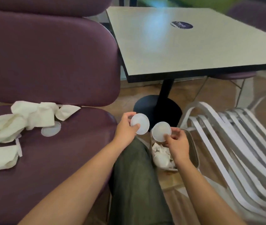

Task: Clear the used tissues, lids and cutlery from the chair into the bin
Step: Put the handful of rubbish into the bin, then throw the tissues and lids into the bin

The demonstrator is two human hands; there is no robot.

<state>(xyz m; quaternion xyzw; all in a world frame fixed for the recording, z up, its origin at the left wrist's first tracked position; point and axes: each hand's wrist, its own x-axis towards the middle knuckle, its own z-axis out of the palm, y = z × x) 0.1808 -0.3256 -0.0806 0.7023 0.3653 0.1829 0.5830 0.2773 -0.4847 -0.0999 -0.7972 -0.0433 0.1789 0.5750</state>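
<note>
My left hand pinches a round translucent lid just past the chair's right edge. My right hand holds a second round lid directly above the bin, a small clear-walled container on the floor with crumpled tissues and cutlery inside. On the purple chair seat a third lid lies beside a heap of crumpled white tissues. Another crumpled tissue sits at the seat's left, with thin white plastic cutlery pieces near it.
A pale square table on a black pedestal base stands ahead. White slatted chairs lie stacked to the right of the bin. My trouser leg fills the gap between chair and bin.
</note>
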